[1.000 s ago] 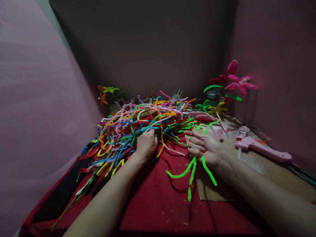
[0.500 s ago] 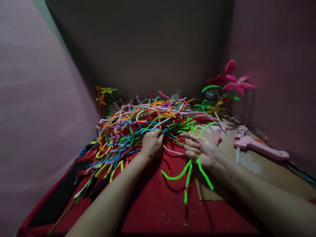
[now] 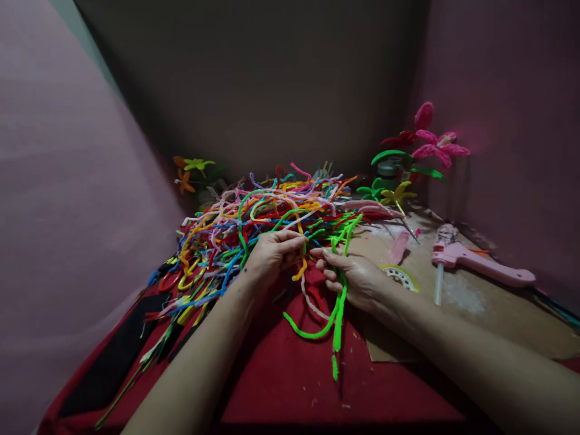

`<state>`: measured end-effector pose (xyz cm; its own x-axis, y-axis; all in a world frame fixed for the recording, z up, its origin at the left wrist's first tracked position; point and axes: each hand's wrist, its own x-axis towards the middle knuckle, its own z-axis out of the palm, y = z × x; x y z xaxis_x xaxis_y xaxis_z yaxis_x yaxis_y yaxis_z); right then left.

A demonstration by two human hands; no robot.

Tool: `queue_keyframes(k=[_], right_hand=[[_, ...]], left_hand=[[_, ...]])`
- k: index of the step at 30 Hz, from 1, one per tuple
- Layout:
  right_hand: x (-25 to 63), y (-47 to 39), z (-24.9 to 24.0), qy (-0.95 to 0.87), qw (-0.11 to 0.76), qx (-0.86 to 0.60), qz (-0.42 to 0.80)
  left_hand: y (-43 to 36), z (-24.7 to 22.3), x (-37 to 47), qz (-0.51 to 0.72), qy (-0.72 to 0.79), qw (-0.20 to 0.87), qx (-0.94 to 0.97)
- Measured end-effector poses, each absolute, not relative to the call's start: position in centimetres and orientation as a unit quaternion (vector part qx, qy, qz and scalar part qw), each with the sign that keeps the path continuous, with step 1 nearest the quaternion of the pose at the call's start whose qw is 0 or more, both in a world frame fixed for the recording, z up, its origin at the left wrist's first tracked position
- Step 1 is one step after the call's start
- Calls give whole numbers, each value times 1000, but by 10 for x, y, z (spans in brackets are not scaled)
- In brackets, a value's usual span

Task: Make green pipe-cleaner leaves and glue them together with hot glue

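Observation:
Several bright green pipe cleaners (image 3: 338, 326) hang from my right hand (image 3: 357, 278), whose curled fingers are closed around them. Their lower ends dangle over the red cloth, one bending off to the left. My left hand (image 3: 272, 252) is pinched at the front edge of a tangled heap of coloured pipe cleaners (image 3: 281, 208). A thin pipe cleaner end seems to sit between its thumb and forefinger; the rest of it is lost in the heap. Just below those fingertips an orange pipe cleaner (image 3: 299, 270) droops. The two hands' fingertips are close together but apart.
To the right, a pink glue gun (image 3: 480, 264) lies on a brown board (image 3: 489, 326), with a yellow-rimmed tape roll (image 3: 410, 278) beside my right wrist. Pipe-cleaner flowers (image 3: 439, 146) stand behind. A black strip (image 3: 109, 356) lies left on the red cloth (image 3: 281, 386).
The green pipe cleaners in my right hand have swung more upright and closer together. My left fingers have turned into a pinch by the orange pipe cleaner. The tape roll has come into view.

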<state>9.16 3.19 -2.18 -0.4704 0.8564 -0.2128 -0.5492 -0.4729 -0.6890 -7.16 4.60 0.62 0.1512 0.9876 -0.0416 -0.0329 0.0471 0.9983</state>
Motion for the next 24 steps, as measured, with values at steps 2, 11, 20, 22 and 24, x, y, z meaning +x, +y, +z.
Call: queue_keyframes(k=[2, 11, 20, 22, 24], right_hand=[[86, 30, -22, -295, 436, -272, 805], [76, 35, -25, -357, 484, -298, 741], [93, 46, -20, -257, 512, -305, 761], [95, 48, -17, -237, 516, -304, 765], [96, 48, -16, -232, 515, -300, 769]], left_hand=[[43, 8, -67, 450, 458, 564, 520], [33, 7, -54, 362, 525, 366, 678], [39, -3, -76, 236, 513, 87, 821], [38, -1, -77, 246, 499, 98, 825], [37, 1, -76, 248, 488, 112, 829]])
